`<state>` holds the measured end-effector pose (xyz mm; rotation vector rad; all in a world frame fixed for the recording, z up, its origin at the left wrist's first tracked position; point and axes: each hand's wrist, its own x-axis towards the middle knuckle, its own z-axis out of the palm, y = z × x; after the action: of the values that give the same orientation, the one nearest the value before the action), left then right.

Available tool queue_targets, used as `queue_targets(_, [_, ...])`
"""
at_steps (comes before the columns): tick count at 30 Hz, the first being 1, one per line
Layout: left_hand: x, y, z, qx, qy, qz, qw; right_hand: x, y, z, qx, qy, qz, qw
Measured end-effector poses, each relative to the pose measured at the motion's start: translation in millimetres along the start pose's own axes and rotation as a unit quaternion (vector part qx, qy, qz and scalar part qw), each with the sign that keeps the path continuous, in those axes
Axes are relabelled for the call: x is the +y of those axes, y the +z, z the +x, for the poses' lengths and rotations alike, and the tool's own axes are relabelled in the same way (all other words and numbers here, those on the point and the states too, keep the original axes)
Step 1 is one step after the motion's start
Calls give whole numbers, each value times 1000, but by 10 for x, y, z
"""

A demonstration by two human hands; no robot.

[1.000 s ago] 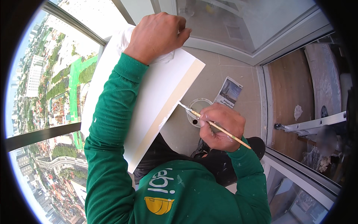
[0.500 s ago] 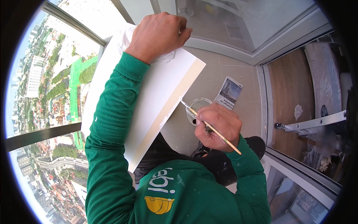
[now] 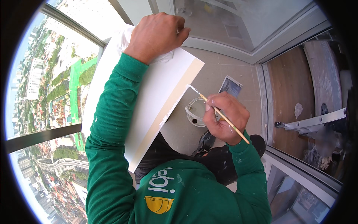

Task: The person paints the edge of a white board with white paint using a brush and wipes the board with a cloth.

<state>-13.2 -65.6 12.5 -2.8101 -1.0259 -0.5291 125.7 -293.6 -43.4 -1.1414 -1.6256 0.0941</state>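
By the window, right hand (image 3: 223, 119) grips paintbrush (image 3: 218, 112); left hand (image 3: 156, 35) presses rag (image 3: 125, 41).

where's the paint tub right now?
In the head view the round white paint tub sits on the tiled floor right of centre, just below the brush tip, between the white board's edge and the right hand.

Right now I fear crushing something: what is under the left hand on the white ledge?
A crumpled white cloth lies under the left hand on the ledge. The hand covers the cloth's middle and anything beneath.
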Motion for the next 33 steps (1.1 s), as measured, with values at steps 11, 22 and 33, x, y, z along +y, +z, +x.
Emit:
queue_targets(11, [-6, 39, 10, -2, 1, -1, 1000, -144, 86, -80, -63, -37, 32, 997])
queue_targets(22, [28, 25, 25, -2, 2, 6, 1000, -71, 6, -60, -49, 27, 71, 996])
queue_targets(33, [46, 27, 43, 5, 7, 4, 1000, -28, -72, -13, 2, 1, 15, 1000])
